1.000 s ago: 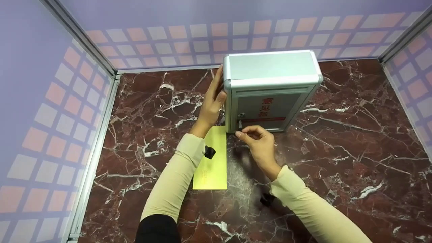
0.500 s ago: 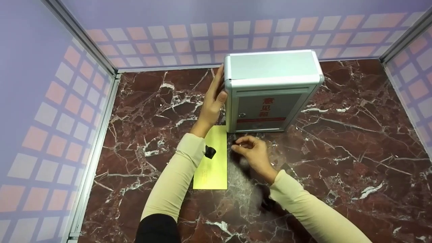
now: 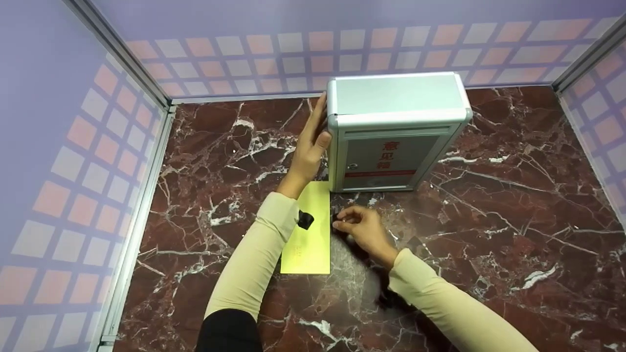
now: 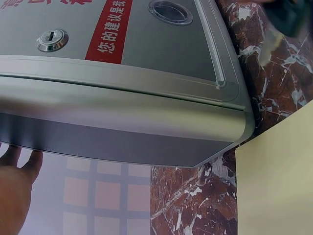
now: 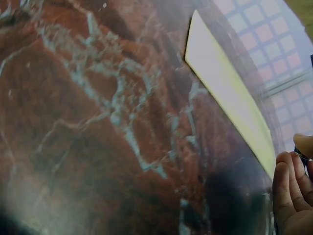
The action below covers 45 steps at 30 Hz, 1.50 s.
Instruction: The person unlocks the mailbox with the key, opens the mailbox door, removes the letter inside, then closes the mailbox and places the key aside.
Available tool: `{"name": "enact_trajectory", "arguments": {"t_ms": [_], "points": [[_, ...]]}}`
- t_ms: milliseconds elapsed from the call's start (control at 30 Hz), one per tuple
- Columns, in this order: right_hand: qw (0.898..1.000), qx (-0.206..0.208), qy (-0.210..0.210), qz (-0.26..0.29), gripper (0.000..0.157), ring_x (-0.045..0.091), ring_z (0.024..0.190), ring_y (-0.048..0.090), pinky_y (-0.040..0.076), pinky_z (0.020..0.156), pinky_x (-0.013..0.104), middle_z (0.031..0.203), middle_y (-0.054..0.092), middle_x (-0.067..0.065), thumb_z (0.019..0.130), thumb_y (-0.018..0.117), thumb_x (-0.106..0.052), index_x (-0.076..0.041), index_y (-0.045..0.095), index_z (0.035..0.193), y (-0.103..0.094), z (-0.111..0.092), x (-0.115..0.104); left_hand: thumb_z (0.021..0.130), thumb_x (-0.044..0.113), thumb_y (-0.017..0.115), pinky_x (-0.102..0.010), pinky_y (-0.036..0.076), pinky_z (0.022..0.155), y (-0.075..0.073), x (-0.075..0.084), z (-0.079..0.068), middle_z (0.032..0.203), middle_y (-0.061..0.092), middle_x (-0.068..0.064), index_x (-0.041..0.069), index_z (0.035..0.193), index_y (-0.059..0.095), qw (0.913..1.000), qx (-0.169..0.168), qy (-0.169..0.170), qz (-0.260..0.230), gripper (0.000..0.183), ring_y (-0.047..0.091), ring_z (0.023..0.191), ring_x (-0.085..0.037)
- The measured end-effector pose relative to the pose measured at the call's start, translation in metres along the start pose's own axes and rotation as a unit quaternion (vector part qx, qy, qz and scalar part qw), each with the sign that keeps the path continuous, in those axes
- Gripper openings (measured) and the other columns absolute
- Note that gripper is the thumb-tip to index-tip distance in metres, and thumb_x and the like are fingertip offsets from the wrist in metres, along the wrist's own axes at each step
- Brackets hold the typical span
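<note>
A silver metal suggestion box (image 3: pixel 396 93) with red lettering stands upright on the marbled surface. Its round keyhole lock (image 3: pixel 352 166) shows on the front, and the slot of that lock (image 4: pixel 52 40) is bare in the left wrist view. My left hand (image 3: pixel 308 149) lies along the box's left side, fingers straight and thumb at the front edge. In front of the box, my right hand (image 3: pixel 362 227) pinches a small key with a dark head (image 4: pixel 286 17), blurred in the left wrist view. Only the fingers (image 5: pixel 288 186) of that hand show in the right wrist view.
A yellow envelope-like sheet (image 3: pixel 313 254) lies beneath my left forearm, its far end beside the box's lower left corner. Patterned panels (image 3: pixel 220 49) with metal frames enclose the dark red marbled surface (image 3: pixel 513 205) at the back and sides.
My right hand has drawn back from the lock area toward the front, carrying the key slightly left and down. The left hand stays at the box's side.
</note>
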State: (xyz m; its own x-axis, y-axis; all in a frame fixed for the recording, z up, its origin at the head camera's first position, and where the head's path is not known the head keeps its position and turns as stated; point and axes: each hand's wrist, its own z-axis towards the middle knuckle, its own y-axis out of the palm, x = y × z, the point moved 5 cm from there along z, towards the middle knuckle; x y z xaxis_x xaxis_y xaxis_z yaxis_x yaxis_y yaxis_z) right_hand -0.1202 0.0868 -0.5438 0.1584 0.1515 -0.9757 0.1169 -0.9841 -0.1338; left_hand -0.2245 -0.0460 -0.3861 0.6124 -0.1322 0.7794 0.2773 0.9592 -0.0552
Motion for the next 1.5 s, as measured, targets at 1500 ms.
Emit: {"name": "enact_trajectory", "arguments": {"t_ms": [1500], "points": [[0.981,-0.035,-0.048,-0.184,0.026,0.011,0.059,0.055,0.049,0.055,0.027,0.068,0.061,-0.003,0.073,0.083,0.0,0.001,0.069,0.095,0.009,0.009,-0.006,0.096,0.064,0.04,-0.042,0.026,0.114,0.0,0.004,0.002,0.152,0.024,-0.033,-0.017,0.146,0.016,0.9998,-0.001,0.015,0.014,0.098,0.033,0.14,-0.019]]}}
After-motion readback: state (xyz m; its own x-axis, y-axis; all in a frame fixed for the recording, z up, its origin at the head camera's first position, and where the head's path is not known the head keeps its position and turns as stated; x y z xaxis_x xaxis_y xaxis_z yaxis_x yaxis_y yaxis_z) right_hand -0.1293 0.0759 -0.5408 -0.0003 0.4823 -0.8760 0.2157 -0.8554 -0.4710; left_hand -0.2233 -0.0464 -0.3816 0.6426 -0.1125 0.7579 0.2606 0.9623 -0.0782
